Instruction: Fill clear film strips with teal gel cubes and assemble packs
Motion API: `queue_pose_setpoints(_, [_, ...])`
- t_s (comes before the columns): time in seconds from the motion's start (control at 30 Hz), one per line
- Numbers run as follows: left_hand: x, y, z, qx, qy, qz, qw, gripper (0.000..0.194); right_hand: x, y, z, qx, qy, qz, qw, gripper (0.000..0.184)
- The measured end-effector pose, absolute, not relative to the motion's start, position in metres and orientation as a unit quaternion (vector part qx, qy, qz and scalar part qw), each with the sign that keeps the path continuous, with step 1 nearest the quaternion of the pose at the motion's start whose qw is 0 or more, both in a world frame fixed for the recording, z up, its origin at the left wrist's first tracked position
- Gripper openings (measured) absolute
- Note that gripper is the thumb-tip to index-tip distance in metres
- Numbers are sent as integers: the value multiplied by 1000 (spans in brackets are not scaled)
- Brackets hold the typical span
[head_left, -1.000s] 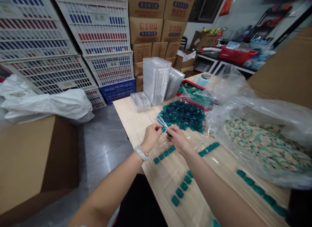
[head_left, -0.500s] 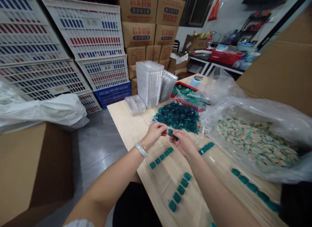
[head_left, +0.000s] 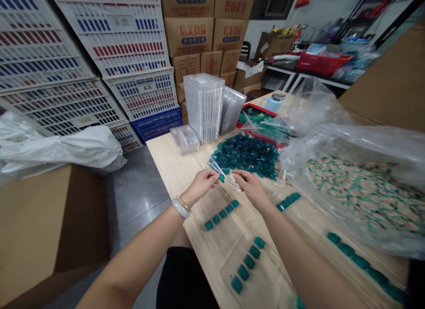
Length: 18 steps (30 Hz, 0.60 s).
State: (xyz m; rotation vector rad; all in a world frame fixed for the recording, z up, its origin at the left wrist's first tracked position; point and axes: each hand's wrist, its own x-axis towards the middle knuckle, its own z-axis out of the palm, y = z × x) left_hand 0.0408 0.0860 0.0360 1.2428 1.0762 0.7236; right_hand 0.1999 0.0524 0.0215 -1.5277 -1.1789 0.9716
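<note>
My left hand (head_left: 203, 183) pinches the end of a narrow clear plastic sleeve (head_left: 216, 168) above the wooden table (head_left: 175, 163). My right hand (head_left: 249, 185) is closed on the sleeve's other end, beside a teal candy (head_left: 221, 178) at the sleeve's mouth. Just beyond both hands lies a heap of teal wrapped candies (head_left: 247, 155). Filled sleeves lie flat on the table: one row of teal pieces (head_left: 221, 214) under my left wrist, another row (head_left: 247, 264) nearer me, a short one (head_left: 287, 200) to the right.
A big clear bag of striped candies (head_left: 358, 189) fills the right side. Stacked clear trays (head_left: 203, 106) and a small clear box (head_left: 184, 139) stand at the table's far end. White crates (head_left: 109, 39), cartons (head_left: 195, 34), a red tray (head_left: 262, 118) and a brown box (head_left: 40, 220) surround it.
My hands have drawn slightly apart, with the sleeve stretched between them; the teal candy that my fingertips held between the hands now sits at the sleeve's opening. The camera shifted a little.
</note>
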Motion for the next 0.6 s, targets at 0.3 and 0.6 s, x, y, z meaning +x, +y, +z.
queue_pose_setpoints(0.3, [88, 111, 44, 520, 336, 302, 725, 20, 227, 64, 25, -650, -581, 326, 365, 13])
queue_pose_setpoints(0.6, [119, 130, 20, 819, 387, 217, 363, 9, 261, 59, 1, -687, -461, 368, 424, 20])
